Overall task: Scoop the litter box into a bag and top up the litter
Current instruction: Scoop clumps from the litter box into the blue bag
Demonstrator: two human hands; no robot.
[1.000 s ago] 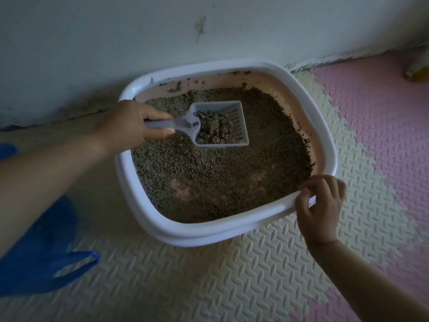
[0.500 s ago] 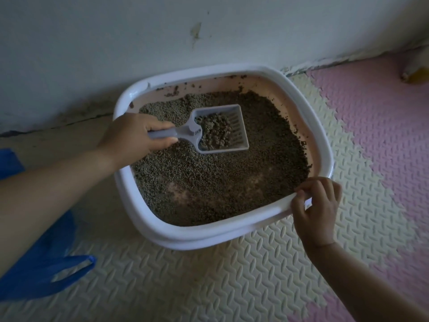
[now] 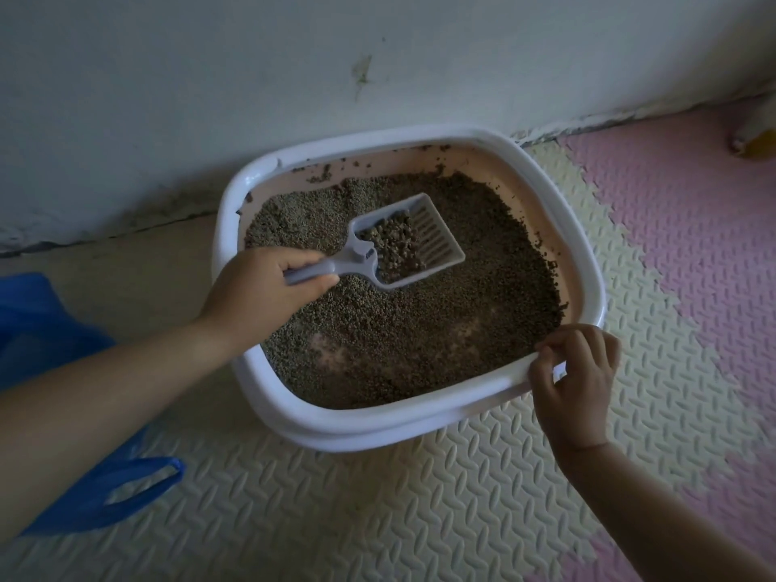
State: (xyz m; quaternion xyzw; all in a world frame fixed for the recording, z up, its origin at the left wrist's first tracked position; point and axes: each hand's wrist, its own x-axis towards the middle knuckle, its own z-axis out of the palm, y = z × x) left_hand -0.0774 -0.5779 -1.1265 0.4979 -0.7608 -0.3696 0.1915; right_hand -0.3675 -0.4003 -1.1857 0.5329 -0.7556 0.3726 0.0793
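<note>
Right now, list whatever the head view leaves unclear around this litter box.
Head view:
1. Blue plastic bag: cut by the left edge, crossed by the left forearm; mouth unseen.
2. Grey slotted plastic scoop: handle end hidden inside the left hand.
3. Yellow-and-white object, right edge: cropped, unidentifiable.

The left hand (image 3: pixel 260 291) is gripping the scoop (image 3: pixel 439 241) by its handle, holding it tilted over the litter (image 3: pixel 441 329), with a heap of clumps (image 3: pixel 394 245) sitting at its handle end. The right hand (image 3: pixel 575 388) is pinching the rim of the box (image 3: pixel 378 426) at the near right corner. The box is sitting on a foam mat (image 3: pixel 378 518) against the wall (image 3: pixel 252 77). A blue bag (image 3: pixel 46 329) is lying left of the box, partly hidden by the left arm.
</note>
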